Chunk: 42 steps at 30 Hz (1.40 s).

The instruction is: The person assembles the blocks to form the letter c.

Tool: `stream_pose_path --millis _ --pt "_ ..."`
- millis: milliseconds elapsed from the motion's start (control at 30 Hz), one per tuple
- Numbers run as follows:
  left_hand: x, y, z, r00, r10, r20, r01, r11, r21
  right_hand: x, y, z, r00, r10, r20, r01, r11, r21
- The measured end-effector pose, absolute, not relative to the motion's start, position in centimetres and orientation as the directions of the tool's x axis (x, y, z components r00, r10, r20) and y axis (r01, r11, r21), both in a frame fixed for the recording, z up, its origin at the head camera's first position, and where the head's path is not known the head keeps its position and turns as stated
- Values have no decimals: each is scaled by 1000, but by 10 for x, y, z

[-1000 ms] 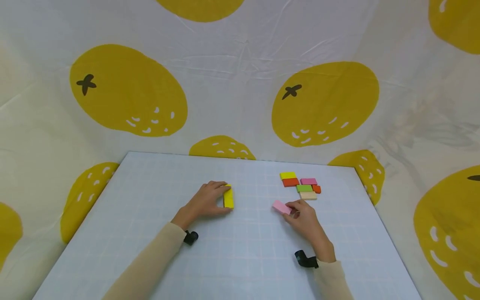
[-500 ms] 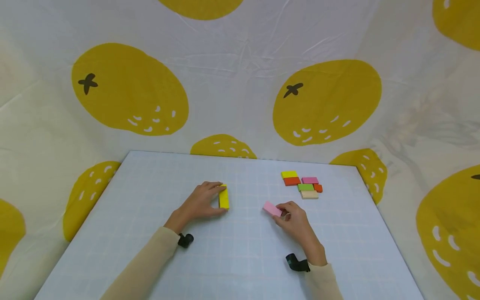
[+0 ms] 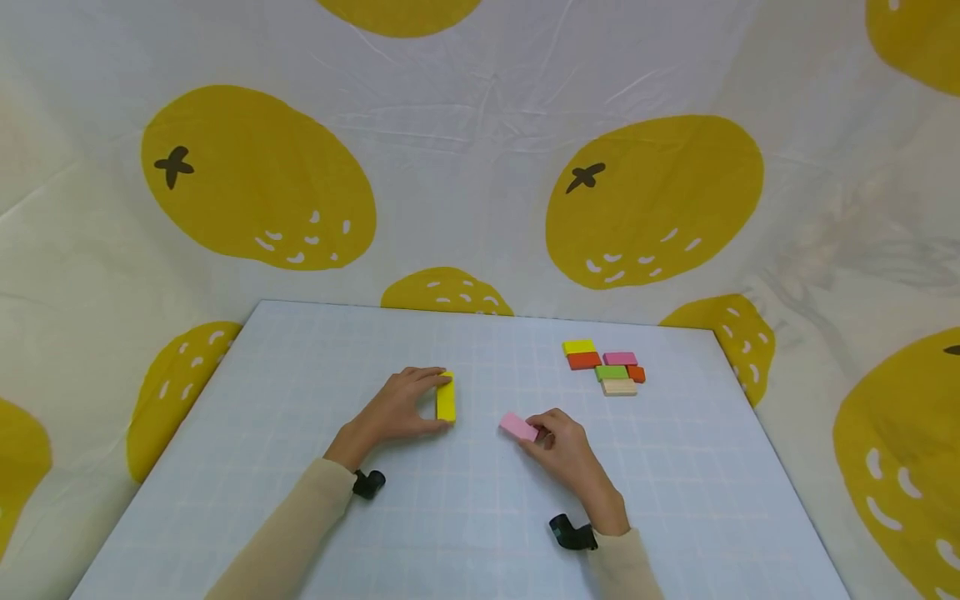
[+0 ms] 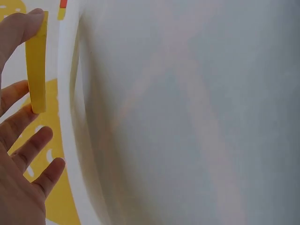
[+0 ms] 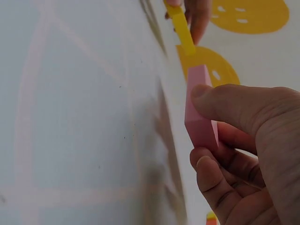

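While the R hand pinches the pale-pink rect. block by one end, thumb vs. fingers, its free end juts toward the L hand, so a bump there could prob. twist it loose. L hand holds the yellow rect. block by its two ends, thumb near, fingertips far; uneven squeeze might skew it or pop it out. Both are approx. mid-bench, w/ a gap between; can't tell if either touches the surface. Too quick an approach might also knock yellow askew. Looks: pink = plain, flat-faced, crisp-edged, slanted; yellow = bright, slim, straight, running near-to-far.
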State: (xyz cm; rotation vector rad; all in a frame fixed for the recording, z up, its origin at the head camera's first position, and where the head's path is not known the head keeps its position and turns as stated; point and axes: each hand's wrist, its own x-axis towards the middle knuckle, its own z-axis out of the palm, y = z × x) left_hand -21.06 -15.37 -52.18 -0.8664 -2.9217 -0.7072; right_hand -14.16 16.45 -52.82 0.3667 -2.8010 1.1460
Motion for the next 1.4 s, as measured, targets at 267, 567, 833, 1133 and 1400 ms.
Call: stream_pose_path --millis 267,567,833,1133,1400 --pt "-211 -154 -528 -838 542 69 512 736 442 -143 158 -527 -966 -206 155 -256 685 -682" --pt "-212 -153 -527 -838 546 6 501 764 406 -143 153 -527 -952 -246 184 -304 668 -680" --pt "-213 -152 -526 -832 554 -34 500 775 385 -142 147 -528 -940 -265 215 -339 646 -684" --pt "-216 -149 -525 -839 542 -47 486 786 383 -142 140 -527 -938 -278 208 -343 649 -679" --pt "-224 -147 -525 -838 542 -64 488 796 357 -143 134 -529 -937 -279 212 -345 638 -688"
